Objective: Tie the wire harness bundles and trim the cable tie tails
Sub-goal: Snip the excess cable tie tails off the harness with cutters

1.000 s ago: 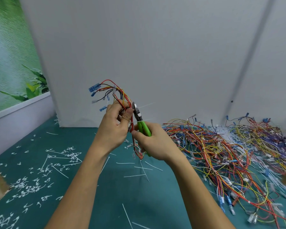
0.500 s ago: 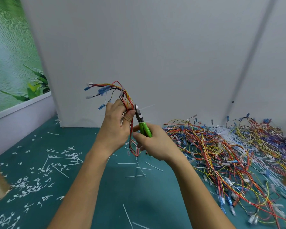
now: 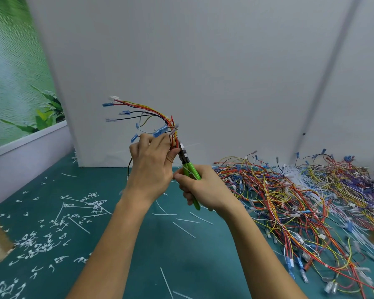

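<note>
Above the teal table [image 3: 181,255], with the loose harness heap [image 3: 300,201] at far right, the wire bundle [image 3: 160,117] is held up at centre. The cutters [image 3: 191,169] have their nose right against its wires, so a careless bite could nick insulation instead of the cable tie tail [image 3: 192,145]. The left hand [image 3: 151,169] wraps the bundle firmly; the right hand [image 3: 203,186] curls around the green handles.
</note>
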